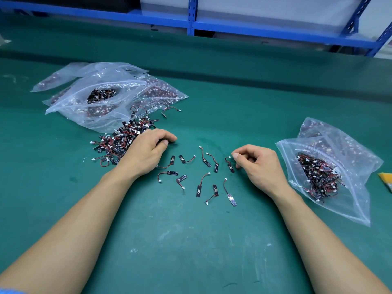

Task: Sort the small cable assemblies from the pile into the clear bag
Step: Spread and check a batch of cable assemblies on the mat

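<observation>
Assemblies (203, 172): black tabs, red-black leads, white plugs; right hand (257, 164) pinching one, left hand (146, 148) clenched, empty.

free room: bare green mat (191, 240) across lower middle, plus a strip along the top | in the way: heap of bags (106, 92) and pile (121, 141) upper left, loose cables (203, 177) mid-frame, clear bag (331, 181) right
</observation>
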`<state>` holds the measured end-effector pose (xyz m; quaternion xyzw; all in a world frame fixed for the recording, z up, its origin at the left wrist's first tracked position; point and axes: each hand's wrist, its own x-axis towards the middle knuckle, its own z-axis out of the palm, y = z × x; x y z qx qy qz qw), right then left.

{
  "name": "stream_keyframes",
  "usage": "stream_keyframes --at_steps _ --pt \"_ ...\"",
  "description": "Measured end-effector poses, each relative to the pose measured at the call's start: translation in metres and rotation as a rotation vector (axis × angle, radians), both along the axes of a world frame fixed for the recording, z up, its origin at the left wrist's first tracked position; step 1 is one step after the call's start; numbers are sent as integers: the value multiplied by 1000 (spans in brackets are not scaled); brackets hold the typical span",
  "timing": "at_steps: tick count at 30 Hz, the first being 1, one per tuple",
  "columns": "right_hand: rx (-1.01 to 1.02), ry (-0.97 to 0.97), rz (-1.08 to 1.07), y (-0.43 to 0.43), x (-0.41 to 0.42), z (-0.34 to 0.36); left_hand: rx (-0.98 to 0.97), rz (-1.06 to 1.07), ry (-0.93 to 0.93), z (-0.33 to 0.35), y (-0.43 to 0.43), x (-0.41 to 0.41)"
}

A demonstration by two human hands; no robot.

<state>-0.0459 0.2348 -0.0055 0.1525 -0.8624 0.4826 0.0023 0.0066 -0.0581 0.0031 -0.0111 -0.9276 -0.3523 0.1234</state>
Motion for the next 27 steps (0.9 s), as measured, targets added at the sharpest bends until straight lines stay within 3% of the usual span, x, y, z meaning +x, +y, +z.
stream_keyframes --at_steps 27 --pt "18 5 -2 -1 1 1 6 1 4 -1 0 0"
